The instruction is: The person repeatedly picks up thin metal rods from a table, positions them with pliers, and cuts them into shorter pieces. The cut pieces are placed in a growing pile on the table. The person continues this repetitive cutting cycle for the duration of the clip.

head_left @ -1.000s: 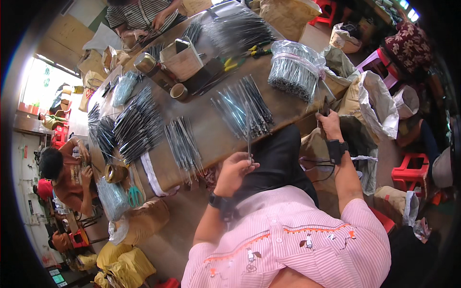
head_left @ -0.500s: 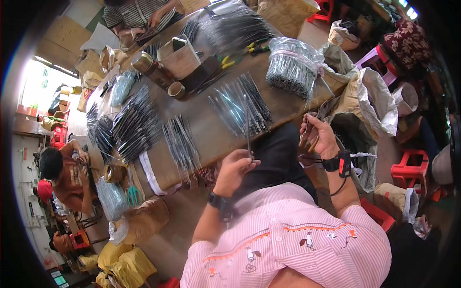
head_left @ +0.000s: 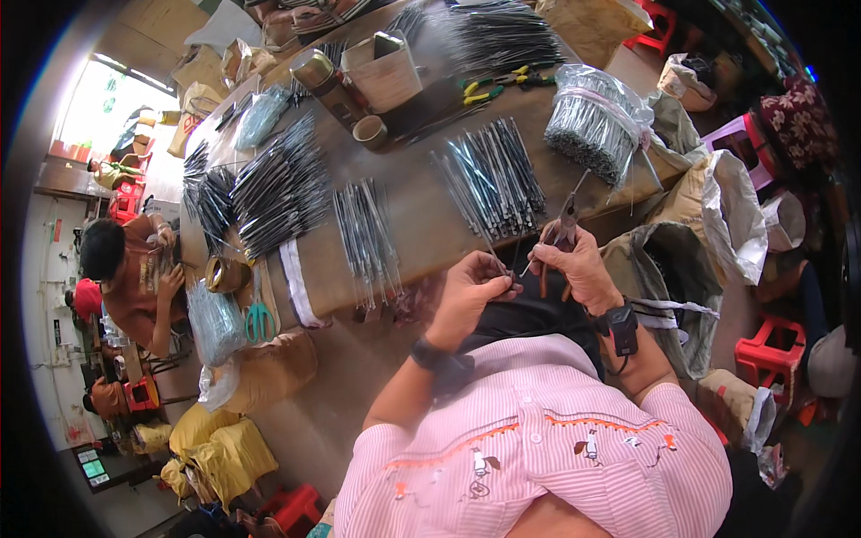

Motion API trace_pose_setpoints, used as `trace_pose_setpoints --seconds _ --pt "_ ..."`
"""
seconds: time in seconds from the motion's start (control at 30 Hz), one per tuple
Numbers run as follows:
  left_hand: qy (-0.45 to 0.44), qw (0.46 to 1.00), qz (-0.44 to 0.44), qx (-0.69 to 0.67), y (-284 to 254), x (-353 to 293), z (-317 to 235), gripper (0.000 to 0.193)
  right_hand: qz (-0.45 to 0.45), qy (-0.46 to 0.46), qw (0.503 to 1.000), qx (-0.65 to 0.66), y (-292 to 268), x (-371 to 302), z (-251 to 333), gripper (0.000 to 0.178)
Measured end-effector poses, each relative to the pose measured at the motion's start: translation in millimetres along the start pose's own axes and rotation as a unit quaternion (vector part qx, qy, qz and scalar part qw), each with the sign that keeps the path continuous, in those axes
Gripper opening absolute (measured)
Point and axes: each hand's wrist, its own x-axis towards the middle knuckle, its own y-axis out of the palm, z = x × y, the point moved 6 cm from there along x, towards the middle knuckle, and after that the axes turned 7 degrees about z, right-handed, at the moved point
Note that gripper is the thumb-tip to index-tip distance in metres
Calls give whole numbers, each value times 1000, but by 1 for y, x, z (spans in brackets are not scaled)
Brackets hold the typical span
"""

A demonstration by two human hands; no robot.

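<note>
My left hand (head_left: 475, 291) is closed in a pinch on a thin dark metal strip (head_left: 490, 244), which points up toward the table edge. Beside it, my right hand (head_left: 581, 273) is closed around a pair of pliers (head_left: 566, 229) with orange-brown handles. A thin pale wire (head_left: 526, 268) shows at the right fingertips, close to the left fingertips; whether it touches the strip I cannot tell. Just beyond the hands, a row of similar metal strips (head_left: 498, 179) lies on the table. A plastic-wrapped bundle of silvery wires (head_left: 596, 125) stands at the right table end.
More strips lie in a smaller row (head_left: 366, 238) and a large pile (head_left: 282, 188) to the left. Behind are a thermos (head_left: 327, 79), a box (head_left: 384, 76), a tape roll (head_left: 369, 132) and yellow-green pliers (head_left: 484, 92). Open sacks (head_left: 668, 269) hang at right. A co-worker (head_left: 139, 278) sits far left.
My right hand has moved left and down, bringing the wire to my left fingertips. My left hand has shifted slightly right, and its strip now tilts. The whole view has turned a little.
</note>
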Motion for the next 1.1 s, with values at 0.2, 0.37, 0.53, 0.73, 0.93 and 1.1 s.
trace_pose_setpoints --seconds 0.2,0.37,0.53,0.73,0.93,1.1 --pt "30 999 -11 27 -1 -1 -3 15 -10 -4 997 -79 10 1 -5 16" --pt "57 997 -16 58 -3 0 -9 14 31 -2 995 -96 25 0 -13 17" --pt "22 992 -40 117 -15 0 -13 14 -65 -69 988 -121 21 7 -3 17" --pt "16 995 -13 93 -17 -7 -5 24 -122 -139 982 -46 -2 10 18 20" --pt "-53 990 65 110 0 -5 3 28 -58 -14 997 -56 -3 6 -7 15" --pt "-98 984 96 112 6 -9 1 29 -41 56 998 -4 -3 2 -17 18"
